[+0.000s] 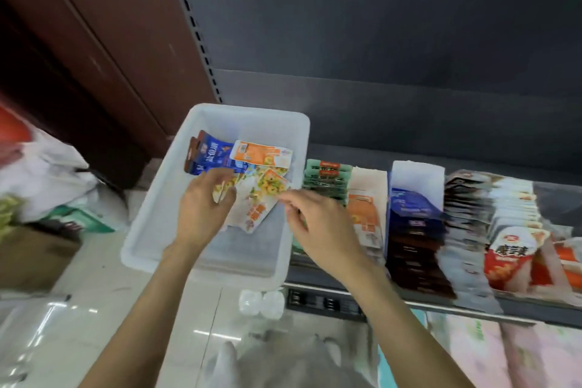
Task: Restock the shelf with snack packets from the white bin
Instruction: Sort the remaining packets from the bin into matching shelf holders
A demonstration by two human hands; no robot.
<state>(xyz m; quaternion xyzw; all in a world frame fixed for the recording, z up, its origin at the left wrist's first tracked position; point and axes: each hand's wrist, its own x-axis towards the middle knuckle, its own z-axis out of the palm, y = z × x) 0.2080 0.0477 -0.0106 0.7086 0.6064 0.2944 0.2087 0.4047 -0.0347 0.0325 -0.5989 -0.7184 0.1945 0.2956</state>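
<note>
Nearest us, our left hand point(201, 208) reaches into the white translucent plastic bin point(151, 217), fingers curled round the edge of a thin white-and-orange foil snack packet point(255, 198) lying mid-bin. Our right hand point(318, 224) hovers over the bin's right rim, fingertips drawn together near the same packet's right edge; blur stops us telling whether it actually pinches it.

We judge these packets light, flat, floppy and slick: glossy film that slides and crinkles. Best held by a sealed edge or corner with a thumb-and-finger pinch, several fanned together. Not fragile, though the contents could crush if squeezed.

Toward the bin's far wall lie a dark blue glossy packet with a hang-hole tab point(209, 156) and an orange-and-white flat packet point(261, 154), overlapping. The bin itself is rigid, smooth and round-cornered.

Right of the bin, the grey metal shelf point(472, 304) carries upright rows: green-and-red packets point(326, 173) touching the bin side, then orange-and-white ones point(365, 214), then dark blue ones point(412, 208) behind a white card divider, and further right red-and-white pouches point(510, 249). Behind the bin, a dark slotted upright point(201, 41).
</note>
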